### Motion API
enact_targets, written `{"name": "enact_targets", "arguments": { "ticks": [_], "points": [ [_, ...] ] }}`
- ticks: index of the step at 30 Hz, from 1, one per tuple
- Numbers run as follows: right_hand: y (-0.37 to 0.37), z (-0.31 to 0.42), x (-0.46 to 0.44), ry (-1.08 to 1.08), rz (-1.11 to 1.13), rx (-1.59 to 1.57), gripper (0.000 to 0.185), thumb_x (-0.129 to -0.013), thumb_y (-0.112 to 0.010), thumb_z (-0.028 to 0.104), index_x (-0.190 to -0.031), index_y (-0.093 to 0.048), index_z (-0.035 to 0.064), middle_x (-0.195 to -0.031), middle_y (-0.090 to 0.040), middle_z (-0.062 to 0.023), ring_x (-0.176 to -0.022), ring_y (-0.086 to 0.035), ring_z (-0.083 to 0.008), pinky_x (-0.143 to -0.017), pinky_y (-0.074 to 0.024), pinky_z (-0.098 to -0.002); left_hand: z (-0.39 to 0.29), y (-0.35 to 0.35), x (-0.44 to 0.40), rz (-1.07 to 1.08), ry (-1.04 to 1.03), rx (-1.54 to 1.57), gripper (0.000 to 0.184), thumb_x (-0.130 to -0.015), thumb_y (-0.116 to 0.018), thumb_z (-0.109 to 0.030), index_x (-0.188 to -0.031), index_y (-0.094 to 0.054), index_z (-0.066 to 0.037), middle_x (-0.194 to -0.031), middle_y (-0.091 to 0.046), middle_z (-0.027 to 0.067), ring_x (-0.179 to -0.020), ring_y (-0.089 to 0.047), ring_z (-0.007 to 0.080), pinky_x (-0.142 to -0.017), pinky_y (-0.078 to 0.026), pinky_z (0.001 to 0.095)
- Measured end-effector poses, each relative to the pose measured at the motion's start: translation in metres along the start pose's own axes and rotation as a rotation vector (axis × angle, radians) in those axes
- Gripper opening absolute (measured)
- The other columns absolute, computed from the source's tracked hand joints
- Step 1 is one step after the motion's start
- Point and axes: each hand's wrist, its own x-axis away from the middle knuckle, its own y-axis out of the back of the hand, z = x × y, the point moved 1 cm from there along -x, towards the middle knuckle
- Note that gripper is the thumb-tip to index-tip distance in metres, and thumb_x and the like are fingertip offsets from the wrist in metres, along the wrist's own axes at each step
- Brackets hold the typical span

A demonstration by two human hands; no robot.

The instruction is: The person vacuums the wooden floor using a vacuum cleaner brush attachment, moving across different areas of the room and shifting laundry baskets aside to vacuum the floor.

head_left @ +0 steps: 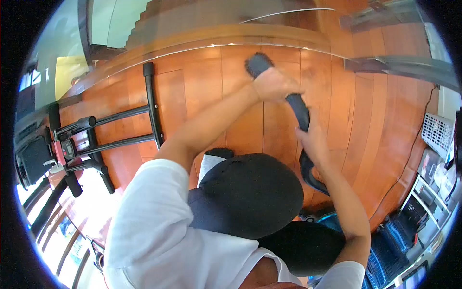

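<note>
- Along the left side, a black tubular frame (154, 108) stands on the wooden floor (202, 96); its wide crossbar probably serves as a foot, spreading the load so that it does not tip.
- Across the top of the frame runs a wooden edge (216, 38), just beyond the bristly end (259, 62) of the dark tool (301, 111).
- At upper centre my left hand (274, 85) is closed around the tool, just behind that end. I judge this close grip gives me control of the head. I can't tell whether the bristles touch the floor.
- Low in the centre my bent knees (248, 195) bring me close to the floor, I think so that both arms reach comfortably.
- Right of centre my right hand (315, 144) grips the tool's shaft, its fingers partly hidden. Holding it apart from my left likely steadies the long, curved body, whose hooked tail lies beside my right forearm.
- Toward the right a thin cable (418, 138) runs over the floor, well apart from my hands.
- At the right edge a white basket (435, 129) sits above a white rack (427, 196) of small things, perhaps kept aside there for storage.
</note>
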Motion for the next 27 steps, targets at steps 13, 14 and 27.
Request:
{"name": "enact_targets", "arguments": {
  "ticks": [13,14,27],
  "points": [
    [-0.016,-0.013,0.057,0.138,0.126,0.264,0.048,-0.078,-0.069,0.008,-0.120,-0.044,0.0065,-0.086,-0.063,-0.0292,-0.081,-0.063,-0.0478,-0.068,-0.0496,-0.0555,-0.074,0.003,0.068,-0.023,0.180,0.043,0.021,-0.069,-0.065,-0.020,-0.089,-0.066,-0.017,-0.080,-0.067,0.0018,-0.074,-0.065,0.0202,-0.069,-0.050,0.0365],
    [-0.017,-0.005,0.039,0.143,0.071,0.255,0.049,-0.079,-0.069,0.008,-0.120,-0.044,0.0066,-0.086,-0.063,-0.0291,-0.080,-0.063,-0.0477,-0.068,-0.0496,-0.0557,-0.052,0.009,0.059,-0.101,0.132,-0.020,0.020,-0.069,-0.066,-0.019,-0.089,-0.066,-0.017,-0.080,-0.067,0.0012,-0.074,-0.065,0.0200,-0.069,-0.050,0.0361],
    [-0.025,0.003,0.056,0.145,0.285,0.287,0.034,-0.082,-0.066,0.008,-0.110,-0.047,0.0071,-0.080,-0.062,-0.0277,-0.079,-0.063,-0.0472,-0.068,-0.0488,-0.0530,-0.098,0.008,0.108,-0.114,0.284,0.097,0.014,-0.071,-0.065,-0.020,-0.085,-0.065,-0.020,-0.070,-0.062,-0.0017,-0.066,-0.063,0.0168,-0.062,-0.047,0.0338]
  ]
}}
